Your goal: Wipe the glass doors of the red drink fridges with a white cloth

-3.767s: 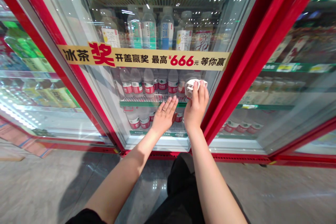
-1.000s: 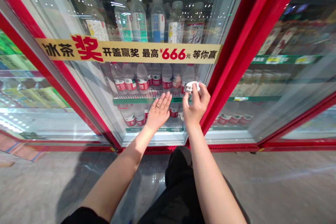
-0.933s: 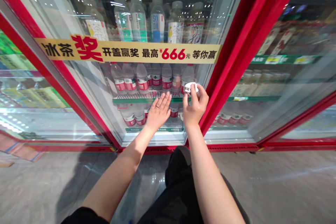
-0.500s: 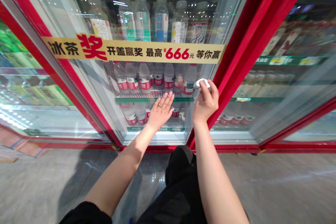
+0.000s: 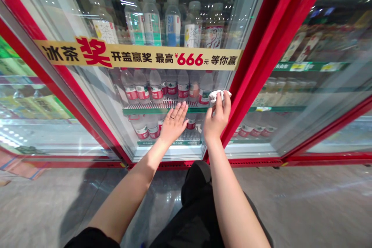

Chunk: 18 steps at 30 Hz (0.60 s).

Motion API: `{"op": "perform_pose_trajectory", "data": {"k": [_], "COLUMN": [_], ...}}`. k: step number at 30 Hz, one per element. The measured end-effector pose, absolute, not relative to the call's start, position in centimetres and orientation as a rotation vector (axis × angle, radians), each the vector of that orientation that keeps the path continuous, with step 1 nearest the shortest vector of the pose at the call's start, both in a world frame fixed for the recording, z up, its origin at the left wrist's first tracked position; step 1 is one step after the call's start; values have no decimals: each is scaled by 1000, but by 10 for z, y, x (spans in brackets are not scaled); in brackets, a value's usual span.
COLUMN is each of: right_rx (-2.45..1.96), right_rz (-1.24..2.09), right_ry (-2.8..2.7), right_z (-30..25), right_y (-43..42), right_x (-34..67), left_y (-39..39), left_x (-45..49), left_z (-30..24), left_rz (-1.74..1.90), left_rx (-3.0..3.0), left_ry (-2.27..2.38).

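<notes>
My left hand point(image 5: 174, 123) lies flat against the glass door point(image 5: 122, 97) of a red-framed drinks fridge, fingers stretched out, a ring on one of them. To its right, my right hand point(image 5: 217, 118) presses a crumpled white wipe point(image 5: 216, 96) to the same pane with its fingertips, close to the red door frame point(image 5: 247, 85). Behind the glass, water bottles point(image 5: 156, 87) with red and white labels stand on a wire shelf. Above both hands a yellow banner strip point(image 5: 139, 55) with Chinese lettering and "666" runs across the door.
More bottles point(image 5: 173, 23) stand on the upper shelf behind the pane. Neighbouring fridge doors with drinks flank this one, such as the right-hand door point(image 5: 279, 116). A grey floor point(image 5: 305, 201) lies below, with my bent knee point(image 5: 197, 178) near the fridge base.
The right hand and its wipe have moved slightly left and down on the glass, with the fingers straighter. The left hand stays put on the pane. The whole view has shifted a little.
</notes>
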State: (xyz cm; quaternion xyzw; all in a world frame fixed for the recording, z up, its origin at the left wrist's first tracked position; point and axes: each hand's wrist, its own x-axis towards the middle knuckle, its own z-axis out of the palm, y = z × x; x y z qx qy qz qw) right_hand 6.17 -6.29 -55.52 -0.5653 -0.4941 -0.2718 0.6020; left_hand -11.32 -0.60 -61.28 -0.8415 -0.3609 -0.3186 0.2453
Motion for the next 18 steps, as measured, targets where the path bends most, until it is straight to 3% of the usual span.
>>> {"op": "perform_pose_trajectory", "data": {"k": [18], "right_rx": [-1216], "right_rz": [-551], "right_ry": [-1292], "right_z": [-551], "right_y": [-66], "right_x": [63], "left_y": [-13], "left_x": [-115], "left_z": [-607], "left_rz": [-954], "left_rx": [-2287], "left_ry": [-927]}}
